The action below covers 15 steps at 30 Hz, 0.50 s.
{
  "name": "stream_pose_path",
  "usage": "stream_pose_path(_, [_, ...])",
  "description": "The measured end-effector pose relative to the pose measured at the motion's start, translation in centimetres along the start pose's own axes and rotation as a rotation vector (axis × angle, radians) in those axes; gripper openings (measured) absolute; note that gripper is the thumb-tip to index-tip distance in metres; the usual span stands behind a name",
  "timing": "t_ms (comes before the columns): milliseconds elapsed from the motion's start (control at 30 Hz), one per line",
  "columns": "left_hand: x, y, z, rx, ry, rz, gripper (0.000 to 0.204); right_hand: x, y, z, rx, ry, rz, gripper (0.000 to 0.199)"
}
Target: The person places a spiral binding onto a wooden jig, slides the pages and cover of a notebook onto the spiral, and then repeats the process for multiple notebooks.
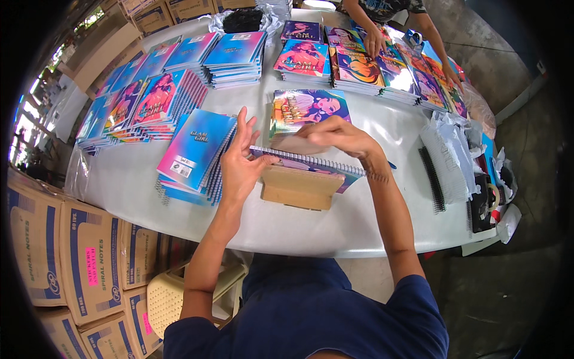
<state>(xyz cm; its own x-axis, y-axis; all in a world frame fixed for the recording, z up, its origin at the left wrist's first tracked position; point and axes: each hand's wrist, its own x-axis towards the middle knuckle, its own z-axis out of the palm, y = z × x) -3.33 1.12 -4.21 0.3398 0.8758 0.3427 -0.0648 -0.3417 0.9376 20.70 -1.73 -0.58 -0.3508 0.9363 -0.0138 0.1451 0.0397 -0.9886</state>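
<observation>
My left hand point(240, 161) grips the left end of a spiral notebook point(281, 163), thumb on the near side and fingers raised behind it. The notebook stands on its edge with its wire coil point(323, 163) uppermost, and loose turns of wire stick out past its right end. It rests against a brown cardboard block point(302, 186) on the table. My right hand point(338, 136) is bent over the far side of the coil; its fingertips are smeared by motion, so what they touch is unclear. Just beyond lies a stack of colourful notebooks point(311, 107).
Blue-and-pink notebook stacks point(200, 143) cover the table's left side. Another person's hands point(375, 43) touch notebooks point(359, 66) at the far right. Black wire coils point(431, 179) and plastic bags point(445, 155) lie at right. Cartons point(89, 257) and a cream plastic stool point(170, 302) stand below left.
</observation>
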Motion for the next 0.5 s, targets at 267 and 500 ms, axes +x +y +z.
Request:
stream_pose_path(267, [0.0,-0.6,-0.5,-0.201,0.033,-0.065,0.108,1.7,1.0,-0.2,-0.054,-0.01,-0.092,0.047])
stream_pose_path(500, [0.4,-1.5,-1.8,-0.17,-0.158,-0.094,0.082,1.0,-0.3,0.8,-0.137,0.135,-0.03,0.05])
